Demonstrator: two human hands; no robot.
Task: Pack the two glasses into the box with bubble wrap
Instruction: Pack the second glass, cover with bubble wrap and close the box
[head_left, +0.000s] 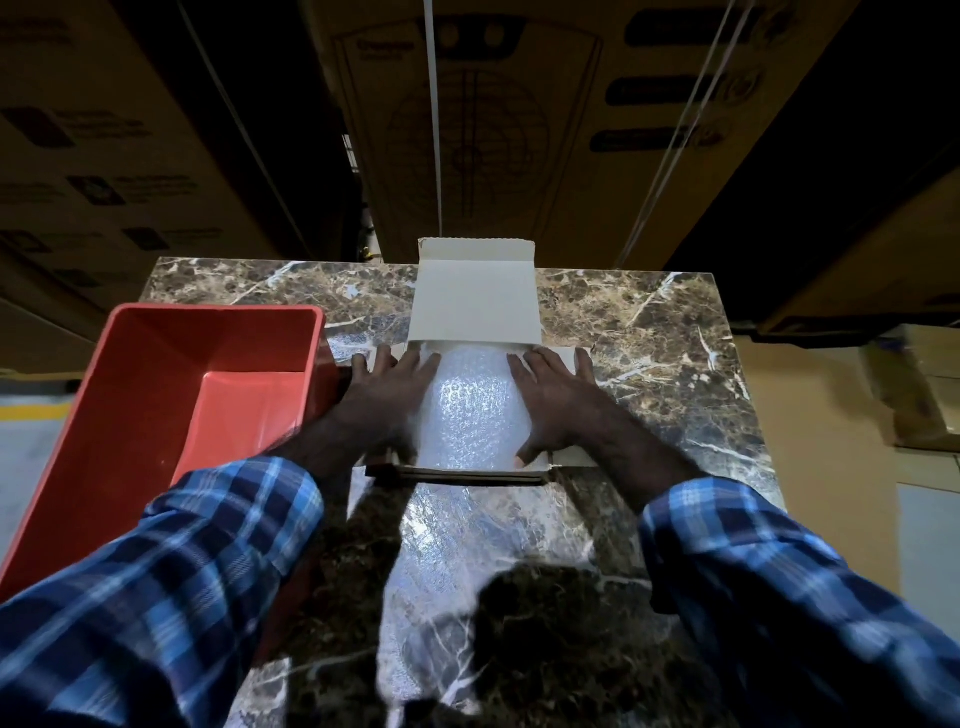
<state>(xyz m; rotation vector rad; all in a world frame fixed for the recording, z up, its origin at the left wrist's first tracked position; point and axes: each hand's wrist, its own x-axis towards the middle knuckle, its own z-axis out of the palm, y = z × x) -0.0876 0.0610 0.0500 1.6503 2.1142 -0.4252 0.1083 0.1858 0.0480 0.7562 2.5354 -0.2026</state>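
Our left hand (387, 395) and right hand (553, 400) lie flat, fingers straight and spread, pressing on either side of the bubble wrap (475, 410) inside the open box (475, 306); neither hand grips anything. The wrap hides whatever lies beneath it, so we cannot make out the glasses. Its strip runs lengthwise from the box's far end toward us, spills over the near edge and trails down the table (649, 332), where motion blur softens it. The box's white lid stands open at the far end. A red plastic bin (156, 395) sits just left of the box. The table top is dark brown marble. Large cardboard cartons (519, 104) are stacked behind it in dim light.
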